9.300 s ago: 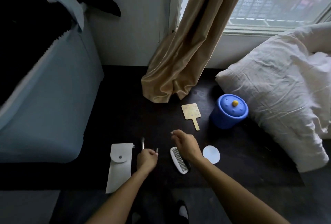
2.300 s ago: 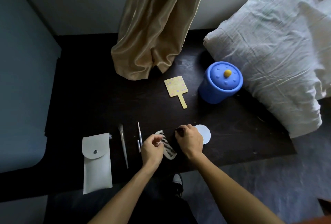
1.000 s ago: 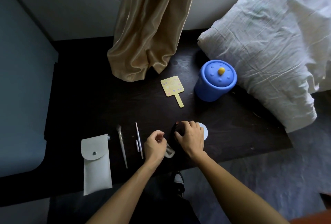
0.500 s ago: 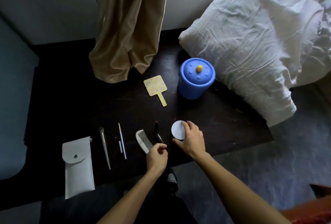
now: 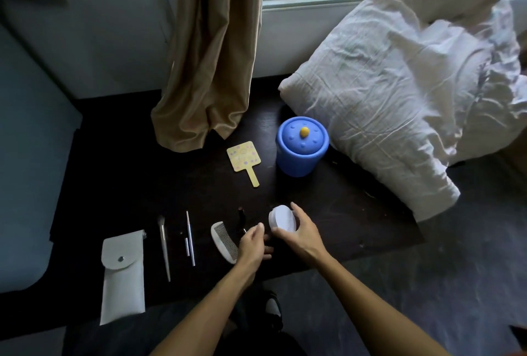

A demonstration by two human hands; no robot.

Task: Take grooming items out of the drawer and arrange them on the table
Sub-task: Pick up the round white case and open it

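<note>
On the dark table (image 5: pixel 356 213), my right hand (image 5: pixel 301 234) grips a white round case (image 5: pixel 282 218) by its rim and holds it tilted. My left hand (image 5: pixel 253 243) hovers just left of it with loosely curled fingers, beside the lower end of a slim dark item (image 5: pixel 242 218); I see nothing in its grasp. A white comb (image 5: pixel 224 241) lies left of that hand. Further left lie two thin sticks (image 5: pixel 190 237), a makeup brush (image 5: pixel 164 244) and a white snap pouch (image 5: pixel 122 273). No drawer is in view.
A yellow hand mirror (image 5: pixel 244 157) and a blue lidded jar (image 5: pixel 301 146) sit further back. A tan curtain (image 5: pixel 211 70) hangs onto the table's rear. A white pillow (image 5: pixel 399 93) covers the right side. A pale blue furniture piece (image 5: pixel 28 170) borders the left.
The dark item my right hand covered one second ago now lies between the comb and the case. My right hand moved onto the round case and has tipped it up. The view shifted.
</note>
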